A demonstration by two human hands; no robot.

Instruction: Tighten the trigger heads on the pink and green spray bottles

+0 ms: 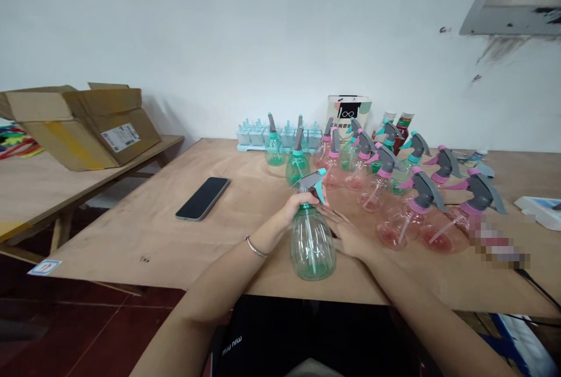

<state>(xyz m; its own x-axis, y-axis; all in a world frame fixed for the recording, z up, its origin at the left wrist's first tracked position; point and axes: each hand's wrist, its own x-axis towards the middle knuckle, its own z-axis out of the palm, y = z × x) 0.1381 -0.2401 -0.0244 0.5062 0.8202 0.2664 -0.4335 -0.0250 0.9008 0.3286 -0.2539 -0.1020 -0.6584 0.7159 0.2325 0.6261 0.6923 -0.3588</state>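
Observation:
A clear green spray bottle [312, 242] with a grey and turquoise trigger head stands nearly upright near the table's front edge, just ahead of my body. My left hand [298, 206] is wrapped around its neck, below the spray head. On the bottle's right side, my right hand [346, 233] reaches in with its fingers stretched out, partly hidden by the bottle; I cannot tell whether it touches it. Another green spray bottle [298, 168] stands just behind, with a further green bottle [274, 152] to its left. Several pink spray bottles [397, 228] stand to the right.
A dark phone [203, 198] lies on the brown table [144, 219] to the left. Light blue popsicle molds [254, 136] and a printed box [348, 117] stand along the wall. An open cardboard box [87, 128] rests on the left table. A cable [538, 289] runs off at right.

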